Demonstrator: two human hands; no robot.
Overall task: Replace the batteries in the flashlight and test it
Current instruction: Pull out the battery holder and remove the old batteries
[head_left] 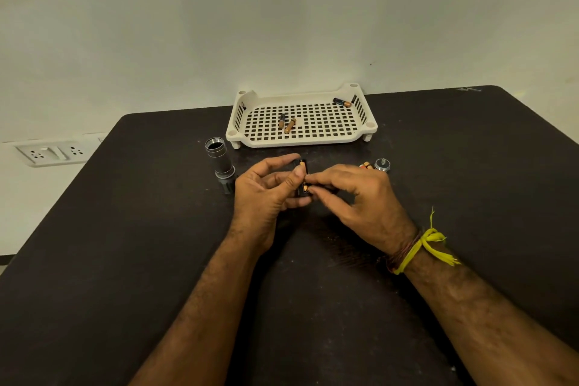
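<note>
Filling most of the view, a dark table (125, 260) runs back to a pale wall, where a white socket plate (53, 152) sits low at the left. At the table's far edge stands a white slotted tray (360, 135) on short feet; three used batteries lie in it — two (286, 124) close together near the middle, one (342, 102) in the far right corner.

Left of the tray's near corner the flashlight body (221, 163) stands on its head end, its open threaded end facing up. Nearer, both forearms reach in over the table, the right wrist tied with a yellow thread (421, 244).

The left hand (266, 191) curls round a small black battery holder (302, 177), thumb against its side, holding it just above the table in front of the tray. The right hand (354, 194) pinches at the holder's lower end with thumb and forefinger, where an orange-tipped battery shows — whether those fingers grip the battery itself or the holder is unclear.

Just beyond the right hand lie fresh batteries (366, 165), and beside them the silver tail cap (383, 163).
</note>
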